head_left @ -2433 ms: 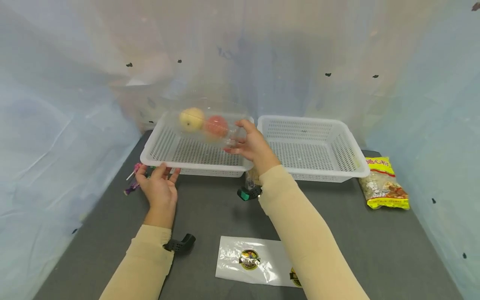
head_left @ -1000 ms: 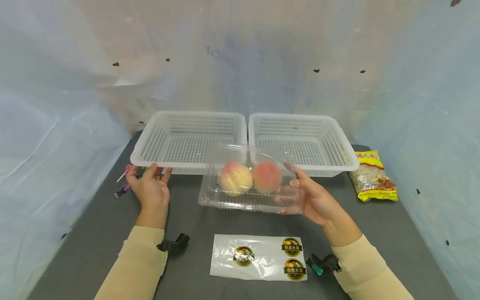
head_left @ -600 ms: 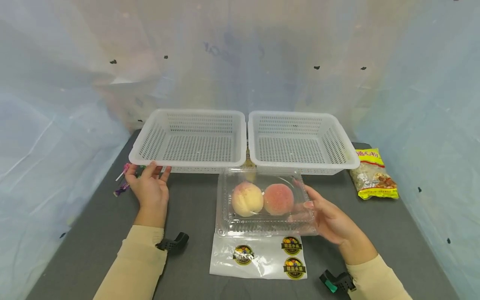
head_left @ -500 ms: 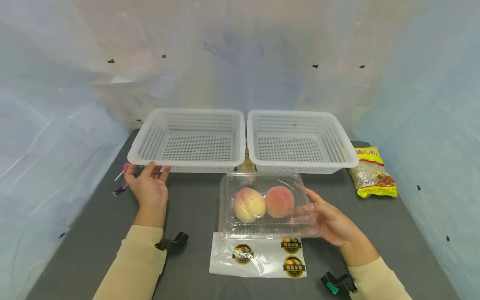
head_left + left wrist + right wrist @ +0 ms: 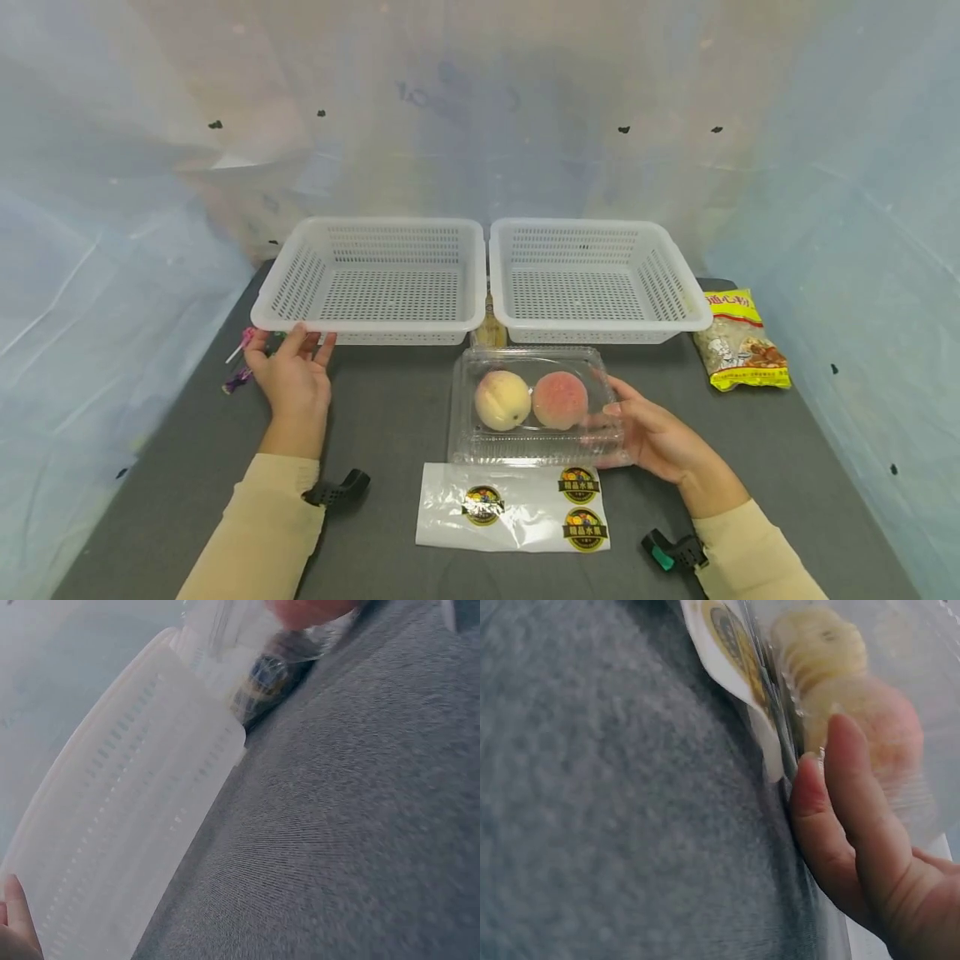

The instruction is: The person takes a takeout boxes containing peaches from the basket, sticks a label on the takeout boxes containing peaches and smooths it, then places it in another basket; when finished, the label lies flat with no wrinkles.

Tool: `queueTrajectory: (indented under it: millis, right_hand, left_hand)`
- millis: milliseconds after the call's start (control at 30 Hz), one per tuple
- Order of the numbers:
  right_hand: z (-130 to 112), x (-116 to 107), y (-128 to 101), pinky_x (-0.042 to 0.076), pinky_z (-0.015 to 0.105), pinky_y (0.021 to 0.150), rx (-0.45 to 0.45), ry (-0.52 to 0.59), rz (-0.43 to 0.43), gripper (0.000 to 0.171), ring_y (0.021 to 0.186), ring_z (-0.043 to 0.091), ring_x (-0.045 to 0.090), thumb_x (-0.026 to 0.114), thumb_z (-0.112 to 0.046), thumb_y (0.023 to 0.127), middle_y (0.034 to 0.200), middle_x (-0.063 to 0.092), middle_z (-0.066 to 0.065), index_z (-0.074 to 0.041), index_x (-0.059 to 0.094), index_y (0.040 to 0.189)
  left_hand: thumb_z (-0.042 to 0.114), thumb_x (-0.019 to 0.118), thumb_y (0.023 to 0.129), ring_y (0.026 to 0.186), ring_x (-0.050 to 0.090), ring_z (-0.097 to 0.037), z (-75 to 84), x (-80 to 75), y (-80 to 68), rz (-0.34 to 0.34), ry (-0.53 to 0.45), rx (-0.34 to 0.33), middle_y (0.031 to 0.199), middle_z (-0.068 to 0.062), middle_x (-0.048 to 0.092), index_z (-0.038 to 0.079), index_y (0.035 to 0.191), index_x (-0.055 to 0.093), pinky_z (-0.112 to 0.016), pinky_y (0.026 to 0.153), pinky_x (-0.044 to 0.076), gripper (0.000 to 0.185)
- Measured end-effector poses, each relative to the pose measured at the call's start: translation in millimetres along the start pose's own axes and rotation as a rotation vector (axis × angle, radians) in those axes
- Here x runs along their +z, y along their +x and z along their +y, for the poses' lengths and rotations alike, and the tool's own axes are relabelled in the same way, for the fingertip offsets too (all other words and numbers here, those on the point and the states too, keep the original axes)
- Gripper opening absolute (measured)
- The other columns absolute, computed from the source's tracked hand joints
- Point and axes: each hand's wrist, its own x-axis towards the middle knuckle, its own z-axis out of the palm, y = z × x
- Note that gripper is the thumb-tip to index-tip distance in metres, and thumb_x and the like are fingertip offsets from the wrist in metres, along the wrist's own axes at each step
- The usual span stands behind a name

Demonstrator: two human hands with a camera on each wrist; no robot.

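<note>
- Left hand (image 5: 296, 379): fingers loosely spread, fingertips touching the near rim of the left basket (image 5: 367, 327); nothing is clasped. Candy (image 5: 242, 379) lies just left of it. The left wrist view shows only a bit of this hand, at the basket's edge.
- Between the baskets: the head view has a yellowish packet (image 5: 491, 327); the left wrist view, blurred, shows blue and yellow print past the left basket's end.
- Clear container (image 5: 465, 433): near the gap between the baskets, on the far side of the white sheet (image 5: 517, 512), two peaches (image 5: 502, 402) inside. Whether it touches the table, I cannot tell.
- Right hand (image 5: 663, 433): partly closed, pinching the container's right end. The right wrist view alone shows the sheet's edge curling up.
</note>
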Motion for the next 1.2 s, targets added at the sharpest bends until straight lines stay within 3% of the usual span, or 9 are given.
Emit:
queueTrajectory:
  millis: [133, 267, 467, 667, 767, 867, 1000, 1200]
  right_hand:
    - [-2.5, 0.4, -0.5, 0.055, 0.066, 0.098, 0.019, -0.041, 0.024, 0.081, 0.124, 0.039, 0.066, 0.049, -0.009, 0.114, 0.141, 0.061, 0.021, -0.015, -0.004, 0.175]
    - [-5.7, -0.3, -1.7, 0.059, 0.06, 0.094, 0.025, -0.175, 0.096, 0.078, 0.124, 0.033, 0.067, 0.053, -0.015, 0.115, 0.143, 0.06, 0.017, -0.007, 0.004, 0.174]
    - [-5.9, -1.5, -3.6, 0.058, 0.053, 0.092, 0.051, -0.353, 0.202, 0.075, 0.125, 0.028, 0.063, 0.061, -0.023, 0.112, 0.15, 0.052, 0.025, 0.0, 0.018, 0.17]
    - [0.1, -6.4, -6.3, 0.057, 0.05, 0.092, 0.021, -0.412, 0.229, 0.078, 0.124, 0.026, 0.062, 0.065, -0.022, 0.111, 0.152, 0.051, 0.029, 0.004, 0.02, 0.169]
    - [2.3, -9.0, -8.0, 0.058, 0.049, 0.091, 0.0, -0.407, 0.21, 0.074, 0.122, 0.025, 0.065, 0.061, -0.02, 0.113, 0.149, 0.056, 0.026, 0.005, 0.019, 0.168]
    - [2.9, -10.8, -10.4, 0.059, 0.047, 0.089, -0.024, -0.395, 0.194, 0.07, 0.121, 0.024, 0.067, 0.058, -0.018, 0.114, 0.145, 0.059, 0.022, 0.006, 0.02, 0.168]
    - [2.9, -12.3, -12.9, 0.06, 0.046, 0.09, -0.06, -0.379, 0.167, 0.067, 0.121, 0.025, 0.068, 0.054, -0.016, 0.116, 0.143, 0.061, 0.018, 0.008, 0.019, 0.167]
    - [5.4, -15.3, -13.8, 0.06, 0.046, 0.092, -0.09, -0.362, 0.145, 0.064, 0.121, 0.025, 0.068, 0.051, -0.014, 0.117, 0.14, 0.063, 0.014, 0.01, 0.019, 0.166]
  left_hand:
    - [0.002, 0.069, 0.107, 0.089, 0.06, -0.026, 3.7, -3.3, -8.5, -0.026, 0.063, -0.074, 0.125, -0.018, 0.053, 0.019, 0.143, 0.034, -0.045, 0.083, 0.065, 0.053]
    - [0.018, 0.061, 0.113, 0.097, 0.062, -0.026, 7.9, -11.9, -26.1, -0.136, 0.253, -0.225, 0.118, -0.014, 0.051, 0.02, 0.146, 0.032, -0.047, 0.088, 0.064, 0.043]
    - [0.036, 0.052, 0.118, 0.113, 0.067, -0.03, 18.6, -27.8, -60.4, -0.427, 0.668, -0.49, 0.133, -0.017, 0.051, 0.018, 0.159, 0.024, -0.052, 0.094, 0.061, 0.053]
    - [0.052, 0.045, 0.117, 0.126, 0.063, -0.047, 35.0, -40.8, -91.1, -0.701, 0.856, -0.736, 0.156, -0.037, 0.042, 0.013, 0.172, 0.017, -0.062, 0.091, 0.06, 0.073]
    - [0.055, 0.045, 0.116, 0.125, 0.064, -0.049, 40.6, -45.8, -101.0, -0.781, 0.917, -0.815, 0.156, -0.038, 0.044, 0.01, 0.172, 0.018, -0.061, 0.089, 0.061, 0.076]
    - [0.055, 0.045, 0.116, 0.122, 0.066, -0.048, 41.4, -50.1, -109.5, -0.812, 0.93, -0.87, 0.153, -0.035, 0.05, 0.007, 0.171, 0.023, -0.059, 0.087, 0.062, 0.076]
    - [0.052, 0.045, 0.117, 0.121, 0.067, -0.048, 36.1, -54.1, -121.5, -0.829, 0.866, -0.948, 0.15, -0.03, 0.055, 0.0, 0.169, 0.028, -0.055, 0.088, 0.063, 0.076]
    - [0.045, 0.046, 0.119, 0.114, 0.071, -0.035, 24.9, -60.4, -137.5, -0.878, 0.792, -1.027, 0.147, -0.023, 0.06, -0.008, 0.163, 0.038, -0.035, 0.078, 0.061, 0.069]
